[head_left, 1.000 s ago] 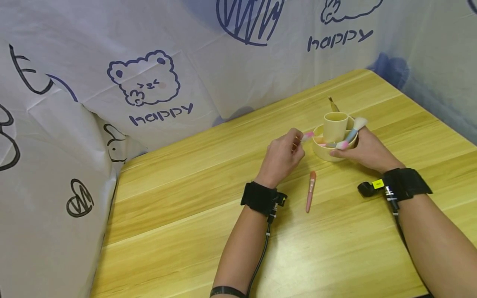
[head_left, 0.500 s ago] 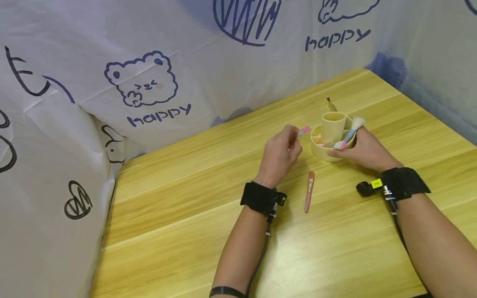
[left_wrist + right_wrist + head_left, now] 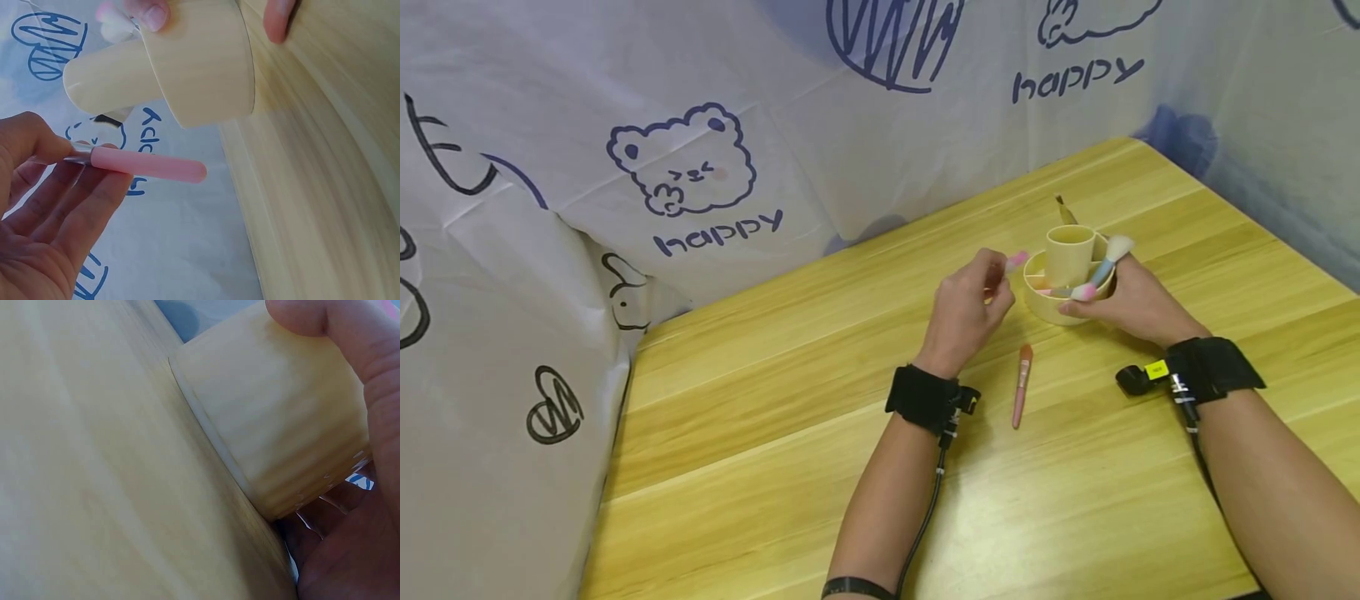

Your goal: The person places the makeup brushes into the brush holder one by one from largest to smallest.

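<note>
My left hand [image 3: 966, 312] pinches a makeup brush by its metal collar, its pink handle [image 3: 150, 165] pointing toward a round cream brush holder [image 3: 203, 62]. In the head view, that handle's tip ends just left of the holder's rim. My right hand [image 3: 1138, 304] grips the holder from the right, thumb [image 3: 300, 314] on its near wall. A cup [image 3: 1070, 258] rises from the holder's middle. Among the brushes inside are one with white bristles [image 3: 1118, 247] and a blue handle, and one with pink-and-white bristles [image 3: 1084, 292].
Another pink-handled makeup brush [image 3: 1022, 387] lies on the wood-grain table [image 3: 760, 392], in front of the holder. A dark-tipped brush [image 3: 1065, 212] shows behind the cup. White sheets with drawings [image 3: 685, 167] hang along the table's back and left edges.
My left hand and its brush have risen slightly, and the handle tip now tilts more upward. The right hand stays on the holder.
</note>
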`<state>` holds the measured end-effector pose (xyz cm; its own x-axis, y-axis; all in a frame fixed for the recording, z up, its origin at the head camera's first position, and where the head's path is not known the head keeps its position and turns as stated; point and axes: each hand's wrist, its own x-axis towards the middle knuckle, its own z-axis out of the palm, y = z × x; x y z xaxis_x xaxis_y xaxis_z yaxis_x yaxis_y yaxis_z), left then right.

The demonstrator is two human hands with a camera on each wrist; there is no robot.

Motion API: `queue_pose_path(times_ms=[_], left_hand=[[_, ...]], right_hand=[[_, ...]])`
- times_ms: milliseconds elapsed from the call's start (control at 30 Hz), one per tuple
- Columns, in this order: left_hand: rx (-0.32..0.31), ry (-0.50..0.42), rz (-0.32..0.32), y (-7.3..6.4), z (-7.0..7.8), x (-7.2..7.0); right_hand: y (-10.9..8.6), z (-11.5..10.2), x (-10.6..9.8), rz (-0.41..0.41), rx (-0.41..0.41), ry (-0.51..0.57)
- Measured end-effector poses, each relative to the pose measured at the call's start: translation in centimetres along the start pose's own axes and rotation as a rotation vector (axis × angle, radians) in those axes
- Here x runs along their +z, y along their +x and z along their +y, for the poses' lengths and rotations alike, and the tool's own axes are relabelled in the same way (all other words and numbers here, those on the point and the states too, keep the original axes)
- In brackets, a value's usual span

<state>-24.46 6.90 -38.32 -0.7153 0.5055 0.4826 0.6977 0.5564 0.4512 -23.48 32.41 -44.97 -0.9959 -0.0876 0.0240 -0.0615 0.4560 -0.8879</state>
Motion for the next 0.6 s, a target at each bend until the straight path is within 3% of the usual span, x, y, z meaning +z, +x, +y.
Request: queue_pose_path(times_ms=[600], left_hand=[[-0.019,-0.023,0.0,0.83,0.67,0.73]], right_hand=[[-0.15,-0.23,0.01,-0.004,-0.005,0.002]])
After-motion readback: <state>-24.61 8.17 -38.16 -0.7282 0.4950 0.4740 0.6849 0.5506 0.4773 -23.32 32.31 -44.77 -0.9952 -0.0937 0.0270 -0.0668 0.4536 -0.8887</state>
